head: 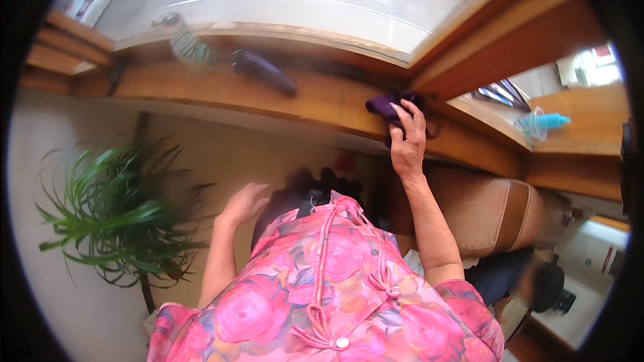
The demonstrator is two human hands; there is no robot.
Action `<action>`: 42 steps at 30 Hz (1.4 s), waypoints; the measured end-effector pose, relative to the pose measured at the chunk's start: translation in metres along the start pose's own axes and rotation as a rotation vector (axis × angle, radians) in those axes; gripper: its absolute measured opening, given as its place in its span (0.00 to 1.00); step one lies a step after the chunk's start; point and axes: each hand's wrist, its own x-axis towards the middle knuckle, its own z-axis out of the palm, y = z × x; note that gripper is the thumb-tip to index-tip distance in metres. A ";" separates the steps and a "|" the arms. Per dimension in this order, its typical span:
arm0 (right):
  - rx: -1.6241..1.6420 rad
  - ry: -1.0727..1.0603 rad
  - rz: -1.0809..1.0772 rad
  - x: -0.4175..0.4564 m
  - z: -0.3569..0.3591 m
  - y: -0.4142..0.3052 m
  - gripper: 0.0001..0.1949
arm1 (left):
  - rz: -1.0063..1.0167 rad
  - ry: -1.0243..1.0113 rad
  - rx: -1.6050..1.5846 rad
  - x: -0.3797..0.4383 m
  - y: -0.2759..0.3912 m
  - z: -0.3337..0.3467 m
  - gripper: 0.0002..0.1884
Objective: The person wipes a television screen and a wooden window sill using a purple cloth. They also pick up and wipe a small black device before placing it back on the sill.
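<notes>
My right hand is pressing a dark purple cloth onto the varnished wooden window sill, close to the corner post. The fingers are bent over the cloth. Low at my left side, my left hand hangs in the air beside my floral shirt, fingers loosely apart and nothing in it. Farther left along the sill lies a long dark purple object, too blurred to name exactly. Beyond it stands a pale green, patterned item, blurred against the window frame.
A long-leaved green plant spreads at my left. The thick wooden window post rises at the right. A turquoise item with a clear plastic part sits on the right-hand ledge. Below are a brown padded seat and another person.
</notes>
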 end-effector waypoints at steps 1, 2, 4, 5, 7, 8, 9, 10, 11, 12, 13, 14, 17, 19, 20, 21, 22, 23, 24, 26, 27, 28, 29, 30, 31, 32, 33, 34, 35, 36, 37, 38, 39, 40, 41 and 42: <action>-0.189 -0.102 0.010 -0.002 0.009 -0.002 0.21 | -0.001 0.011 -0.013 0.000 0.002 -0.005 0.22; -0.327 -0.098 -0.068 -0.007 0.014 -0.005 0.23 | -0.001 0.022 -0.026 0.000 0.000 -0.008 0.22; -0.240 -0.106 -0.009 -0.002 0.034 -0.011 0.23 | 0.006 0.072 -0.027 -0.008 -0.010 -0.011 0.22; -0.200 -0.109 0.026 0.000 0.044 -0.014 0.24 | 0.013 0.094 -0.025 -0.013 -0.014 -0.013 0.22; -0.220 -0.144 -0.081 0.007 0.058 -0.032 0.25 | -0.016 0.056 -0.003 -0.018 -0.018 -0.020 0.22; -0.227 -0.162 -0.108 0.010 0.063 -0.041 0.23 | -0.027 0.034 0.011 -0.021 -0.019 -0.024 0.22; -0.245 -0.180 -0.132 0.013 0.063 -0.047 0.22 | -0.035 0.047 -0.013 -0.023 -0.021 -0.026 0.22; -0.220 -0.199 -0.136 0.018 0.060 -0.047 0.21 | -0.040 0.058 -0.036 -0.027 -0.024 -0.029 0.22; -0.196 -0.217 -0.137 0.023 0.056 -0.045 0.20 | -0.046 0.067 -0.058 -0.030 -0.030 -0.031 0.22; -0.175 -0.238 -0.139 0.029 0.050 -0.045 0.19 | -0.083 0.088 -0.095 -0.033 -0.037 -0.029 0.22; -0.101 -0.174 -0.147 0.040 0.043 -0.052 0.15 | -0.093 0.086 -0.092 -0.036 -0.044 -0.027 0.23; -0.061 -0.125 -0.157 0.050 0.042 -0.053 0.13 | -0.104 0.083 -0.090 -0.039 -0.051 -0.025 0.23; -0.095 -0.014 -0.119 0.073 0.053 -0.037 0.11 | -0.105 0.040 -0.061 -0.039 -0.059 -0.027 0.22; -0.226 -0.103 -0.037 0.074 0.064 -0.022 0.14 | -0.070 0.049 -0.041 -0.038 -0.062 -0.029 0.22; -0.218 -0.133 0.020 0.073 0.068 -0.019 0.16 | -0.075 0.056 -0.075 -0.037 -0.065 -0.028 0.22; -0.237 -0.145 0.048 0.073 0.070 -0.021 0.17 | -0.067 0.068 -0.076 -0.038 -0.067 -0.027 0.22; -0.256 -0.158 0.075 0.073 0.071 -0.023 0.18 | -0.058 0.080 -0.079 -0.037 -0.069 -0.026 0.22; -0.276 -0.170 0.101 0.073 0.073 -0.024 0.19 | -0.049 0.093 -0.082 -0.037 -0.070 -0.025 0.22; -0.297 -0.116 0.067 0.074 0.076 -0.027 0.18 | -0.062 0.070 -0.080 -0.037 -0.073 -0.024 0.23; -0.360 -0.074 0.092 0.077 0.080 -0.034 0.16 | -0.084 0.026 -0.076 -0.039 -0.076 -0.021 0.23; -0.393 -0.051 0.103 0.078 0.081 -0.038 0.15 | -0.082 0.028 -0.072 -0.040 -0.074 -0.022 0.23; -0.381 -0.090 0.145 0.078 0.082 -0.038 0.15 | -0.080 0.031 -0.069 -0.042 -0.072 -0.022 0.23; -0.355 -0.100 0.105 0.075 0.085 -0.035 0.16 | -0.077 0.033 -0.065 -0.044 -0.071 -0.023 0.23; -0.333 -0.109 0.062 0.073 0.086 -0.033 0.17 | -0.082 0.027 -0.070 -0.045 -0.072 -0.022 0.23; -0.312 -0.118 0.019 0.071 0.087 -0.032 0.18 | -0.086 0.022 -0.076 -0.046 -0.072 -0.020 0.23; -0.224 -0.061 0.010 0.071 0.086 -0.030 0.17 | -0.090 0.016 -0.081 -0.046 -0.073 -0.020 0.23; -0.258 -0.079 0.005 0.072 0.085 -0.034 0.17 | -0.081 0.018 -0.079 -0.047 -0.075 -0.017 0.23; -0.293 -0.097 0.000 0.075 0.083 -0.041 0.17 | -0.072 0.019 -0.077 -0.048 -0.077 -0.015 0.23; -0.328 -0.114 -0.006 0.076 0.083 -0.045 0.17 | -0.063 0.021 -0.076 -0.049 -0.079 -0.013 0.23; -0.396 -0.100 -0.048 0.076 0.084 -0.046 0.17 | -0.070 0.015 -0.078 -0.049 -0.078 -0.013 0.23; -0.464 -0.085 -0.090 0.077 0.085 -0.047 0.17 | -0.078 0.009 -0.081 -0.049 -0.077 -0.013 0.23; -0.532 -0.071 -0.133 0.077 0.087 -0.047 0.17 | -0.085 0.003 -0.083 -0.049 -0.076 -0.013 0.23; -0.490 -0.088 -0.088 0.078 0.089 -0.048 0.17 | -0.093 0.000 -0.084 -0.049 -0.076 -0.013 0.24; -0.447 -0.105 -0.043 0.078 0.092 -0.049 0.17 | -0.101 -0.003 -0.085 -0.048 -0.075 -0.013 0.24; -0.404 -0.123 0.001 0.078 0.095 -0.049 0.18 | -0.109 -0.006 -0.086 -0.049 -0.076 -0.012 0.24; -0.334 -0.149 -0.040 0.077 0.096 -0.050 0.16 | -0.105 0.000 -0.088 -0.048 -0.076 -0.011 0.24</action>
